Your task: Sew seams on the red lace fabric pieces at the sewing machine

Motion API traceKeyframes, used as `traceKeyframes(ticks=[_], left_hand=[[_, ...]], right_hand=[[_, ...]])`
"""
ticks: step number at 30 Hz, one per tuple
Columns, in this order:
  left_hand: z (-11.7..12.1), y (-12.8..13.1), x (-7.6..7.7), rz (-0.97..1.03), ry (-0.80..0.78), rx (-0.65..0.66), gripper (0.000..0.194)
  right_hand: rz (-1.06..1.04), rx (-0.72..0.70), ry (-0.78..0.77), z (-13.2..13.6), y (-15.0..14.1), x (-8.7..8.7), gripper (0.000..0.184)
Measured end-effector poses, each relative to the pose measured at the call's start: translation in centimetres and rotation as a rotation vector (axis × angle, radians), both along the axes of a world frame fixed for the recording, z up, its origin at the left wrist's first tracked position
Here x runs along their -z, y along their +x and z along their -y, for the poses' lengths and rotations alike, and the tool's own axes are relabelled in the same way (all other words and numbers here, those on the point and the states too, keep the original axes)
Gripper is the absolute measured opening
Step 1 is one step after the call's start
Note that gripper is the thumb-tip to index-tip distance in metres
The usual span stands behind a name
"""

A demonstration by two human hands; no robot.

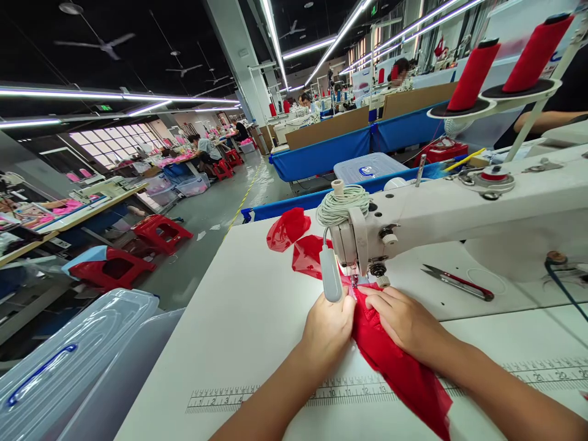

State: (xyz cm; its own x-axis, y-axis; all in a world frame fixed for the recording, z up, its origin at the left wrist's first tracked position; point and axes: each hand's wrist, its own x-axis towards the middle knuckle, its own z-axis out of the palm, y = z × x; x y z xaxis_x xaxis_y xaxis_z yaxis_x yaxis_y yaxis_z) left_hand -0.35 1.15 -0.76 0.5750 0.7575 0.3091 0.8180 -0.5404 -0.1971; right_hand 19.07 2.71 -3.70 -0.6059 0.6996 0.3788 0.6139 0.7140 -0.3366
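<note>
In the head view, a red cloth (397, 367) lies on the white desk (243, 318), its far end under the presser foot (354, 280) of a sewing machine (436, 211) and its pointed tail running near and right across the printed ruler (220, 399). The work looks to be partway through: the cloth is in place at the foot, while its long near part lies on the near side of it and seems unsewn there. Beyond the foot, to the far left, lie a sheer red piece (307, 254) and a second red piece (288, 229); whether they are finished, or joined to the cloth, I cannot tell. Any stitching is too small to make out.

The left hand (328, 321) sits just left of the cloth, its fingers curled closed with the thumb against them, apparently pinching the cloth's left edge close to the foot. The right hand (404, 315) rests over the cloth from the right, its fingers bent and close together, the tips touching the cloth just near of the foot; whether they grip it or only press it down, I cannot tell. A pair of thread snips (459, 283) lies to the right, well apart from both hands.
</note>
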Motion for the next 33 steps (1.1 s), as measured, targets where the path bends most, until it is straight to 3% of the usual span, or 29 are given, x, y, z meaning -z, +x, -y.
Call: traceKeyframes(ticks=[18, 33], left_hand=[[0.02, -0.02, -0.02, 0.027, -0.003, 0.0, 0.026], [-0.18, 0.03, -0.5, 0.05, -0.044, -0.043, 0.026]], right_hand=[[0.016, 0.035, 0.079, -0.24, -0.12, 0.1, 0.035], [-0.006, 0.05, 0.014, -0.31, -0.33, 0.04, 0.035]])
